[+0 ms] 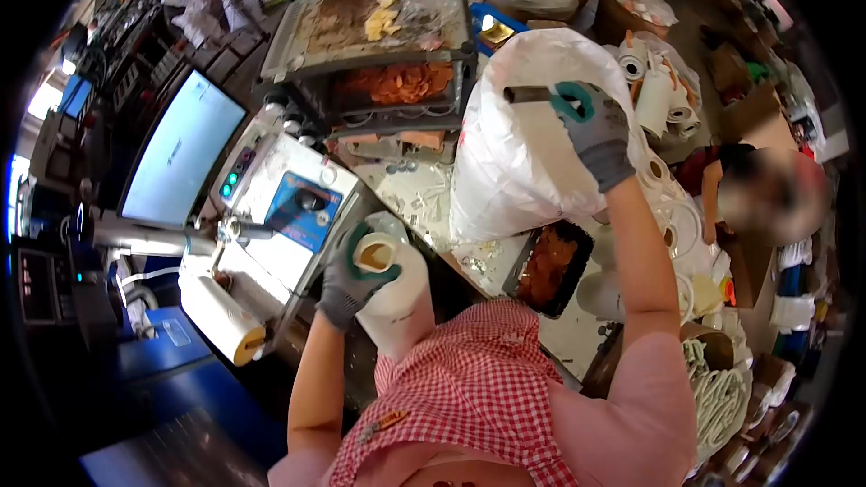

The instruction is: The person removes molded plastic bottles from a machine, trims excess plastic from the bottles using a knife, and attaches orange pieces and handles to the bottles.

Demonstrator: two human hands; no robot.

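Note:
Both hands wear grey gloves with teal palms. My left hand (pixel 343 281) curls around the upper end of a white roll (pixel 397 302), whose open core end faces up between thumb and fingers. The roll leans against my checked apron. My right hand (pixel 591 131) is raised over a big white plastic sack (pixel 505 162), fingers curled round a short dark metal tube (pixel 528 94). Part of the tube is hidden by the glove. Below the sack sits a black tray (pixel 552 269) of orange-brown pieces.
To the left stand a lit monitor (pixel 185 149), a control box (pixel 244 162) and another white roll (pixel 221 316). A toaster oven (pixel 365 45) with orange-brown pieces is behind. White rolls (pixel 663 99) fill bags at right, where another person (pixel 713 185) sits.

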